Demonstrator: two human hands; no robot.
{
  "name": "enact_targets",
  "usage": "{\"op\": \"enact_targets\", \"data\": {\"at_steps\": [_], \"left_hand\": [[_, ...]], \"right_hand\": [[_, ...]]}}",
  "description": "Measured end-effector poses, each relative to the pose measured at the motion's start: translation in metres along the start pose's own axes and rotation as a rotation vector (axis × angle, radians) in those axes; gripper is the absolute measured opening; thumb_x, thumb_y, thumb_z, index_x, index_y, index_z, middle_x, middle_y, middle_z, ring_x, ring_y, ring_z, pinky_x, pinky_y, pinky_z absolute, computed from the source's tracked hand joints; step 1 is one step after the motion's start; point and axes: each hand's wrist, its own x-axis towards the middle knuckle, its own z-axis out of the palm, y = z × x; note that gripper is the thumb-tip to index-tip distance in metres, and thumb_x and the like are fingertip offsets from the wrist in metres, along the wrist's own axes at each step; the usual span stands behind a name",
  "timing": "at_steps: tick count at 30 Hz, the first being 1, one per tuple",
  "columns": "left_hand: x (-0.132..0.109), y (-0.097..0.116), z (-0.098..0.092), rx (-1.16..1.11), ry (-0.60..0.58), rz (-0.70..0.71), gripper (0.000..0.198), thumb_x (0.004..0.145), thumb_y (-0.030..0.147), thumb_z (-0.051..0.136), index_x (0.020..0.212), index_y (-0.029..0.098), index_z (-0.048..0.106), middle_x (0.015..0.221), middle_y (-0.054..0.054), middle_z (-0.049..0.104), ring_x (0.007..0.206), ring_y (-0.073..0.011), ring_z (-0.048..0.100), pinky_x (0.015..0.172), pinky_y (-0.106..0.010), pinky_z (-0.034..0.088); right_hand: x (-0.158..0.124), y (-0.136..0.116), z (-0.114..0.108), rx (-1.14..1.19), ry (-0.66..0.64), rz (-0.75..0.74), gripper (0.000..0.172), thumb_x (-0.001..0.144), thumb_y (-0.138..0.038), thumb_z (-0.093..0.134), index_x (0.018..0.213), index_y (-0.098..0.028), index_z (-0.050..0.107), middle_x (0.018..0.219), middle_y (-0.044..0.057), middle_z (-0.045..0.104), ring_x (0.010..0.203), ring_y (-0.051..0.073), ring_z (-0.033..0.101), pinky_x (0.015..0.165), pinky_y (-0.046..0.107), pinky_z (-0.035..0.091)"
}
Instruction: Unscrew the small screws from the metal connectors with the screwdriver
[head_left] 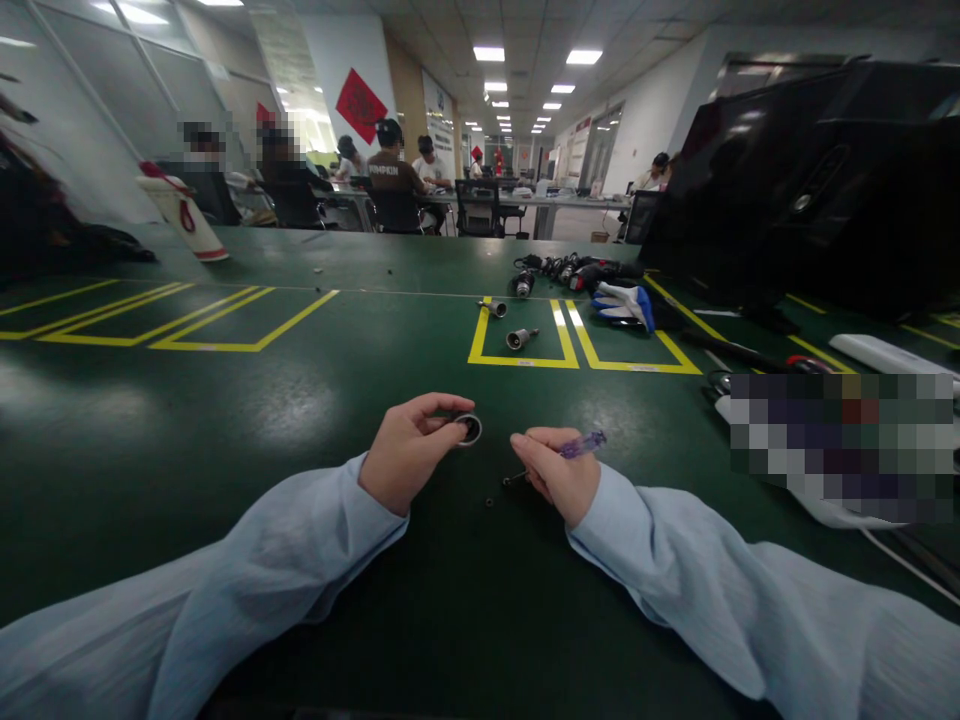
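My left hand [416, 445] pinches a round metal cup-shaped part [470, 430], its open end facing me and to the right. In my right hand [559, 470] is a screwdriver with a translucent purple handle [583, 444], gripped between closed fingers. Its shaft points left and down, with a small dark piece [506, 482] at the tip. A tiny dark nut-like part [489, 502] lies on the green table [420, 600] between my hands. Two more metal parts, one nearer [519, 339] and one farther [495, 308], lie at the yellow-taped box beyond.
Beyond to the right are dark tools with cables [570, 270] and a blue-and-white glove [624, 305]. A large black object [787, 190] stands at the back right. White items border the right side. A white container [184, 215] stands back left; people sit farther off.
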Motion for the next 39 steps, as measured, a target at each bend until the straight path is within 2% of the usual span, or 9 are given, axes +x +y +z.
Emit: {"op": "enact_targets", "data": {"at_steps": [4, 7, 11, 14, 17, 30, 39], "left_hand": [[0.001, -0.001, 0.000, -0.019, 0.012, -0.003, 0.031, 0.058, 0.017, 0.066, 0.088, 0.010, 0.063, 0.074, -0.005, 0.069, 0.071, -0.0179, 0.065, 0.077, -0.034, 0.050], [0.002, -0.004, 0.000, -0.046, 0.031, 0.000, 0.033, 0.058, 0.016, 0.066, 0.090, 0.011, 0.063, 0.077, -0.005, 0.069, 0.074, -0.0178, 0.065, 0.078, -0.033, 0.049], [0.005, -0.007, 0.000, -0.080, 0.040, -0.004, 0.035, 0.057, 0.016, 0.068, 0.091, 0.011, 0.063, 0.078, -0.004, 0.069, 0.073, -0.0173, 0.064, 0.077, -0.033, 0.050], [0.006, -0.006, 0.003, -0.096, 0.030, -0.009, 0.033, 0.057, 0.016, 0.068, 0.089, 0.011, 0.063, 0.078, -0.004, 0.068, 0.072, -0.0168, 0.064, 0.076, -0.032, 0.050], [0.004, -0.005, 0.006, -0.092, 0.018, -0.030, 0.031, 0.058, 0.015, 0.066, 0.088, 0.011, 0.063, 0.079, -0.005, 0.068, 0.072, -0.0163, 0.064, 0.075, -0.031, 0.050], [-0.005, -0.004, 0.008, -0.068, -0.032, -0.023, 0.033, 0.058, 0.015, 0.066, 0.090, 0.010, 0.064, 0.085, -0.008, 0.069, 0.076, -0.0194, 0.064, 0.076, -0.033, 0.049], [-0.005, -0.003, 0.010, -0.049, -0.049, -0.002, 0.032, 0.058, 0.017, 0.067, 0.088, 0.010, 0.063, 0.081, -0.007, 0.069, 0.074, -0.0194, 0.065, 0.072, -0.031, 0.051]], "right_hand": [[-0.005, -0.001, 0.001, -0.184, -0.013, -0.118, 0.038, 0.080, -0.035, 0.041, 0.046, -0.019, 0.035, 0.041, -0.005, 0.033, 0.041, 0.008, 0.035, 0.043, 0.023, 0.024], [-0.011, -0.005, 0.000, -0.261, -0.021, -0.283, 0.038, 0.084, -0.033, 0.037, 0.049, -0.019, 0.037, 0.046, -0.004, 0.036, 0.046, 0.009, 0.038, 0.048, 0.023, 0.028], [-0.013, -0.006, -0.001, -0.290, 0.038, -0.502, 0.035, 0.087, -0.028, 0.035, 0.053, -0.019, 0.039, 0.052, -0.003, 0.039, 0.052, 0.010, 0.040, 0.053, 0.024, 0.032], [-0.011, -0.004, 0.000, -0.340, 0.029, -0.682, 0.029, 0.087, -0.025, 0.034, 0.059, -0.019, 0.040, 0.055, -0.002, 0.040, 0.054, 0.011, 0.040, 0.055, 0.025, 0.031], [-0.008, -0.002, 0.002, -0.410, 0.017, -0.799, 0.026, 0.087, -0.025, 0.034, 0.063, -0.019, 0.040, 0.057, -0.001, 0.041, 0.056, 0.012, 0.038, 0.054, 0.026, 0.031], [-0.003, -0.001, 0.004, -0.446, 0.043, -0.818, 0.024, 0.088, -0.023, 0.034, 0.066, -0.018, 0.043, 0.059, 0.000, 0.043, 0.057, 0.012, 0.039, 0.054, 0.025, 0.032], [-0.002, -0.001, 0.004, -0.462, 0.045, -0.819, 0.024, 0.088, -0.023, 0.034, 0.066, -0.018, 0.043, 0.059, 0.000, 0.043, 0.057, 0.012, 0.039, 0.054, 0.025, 0.032]]}}
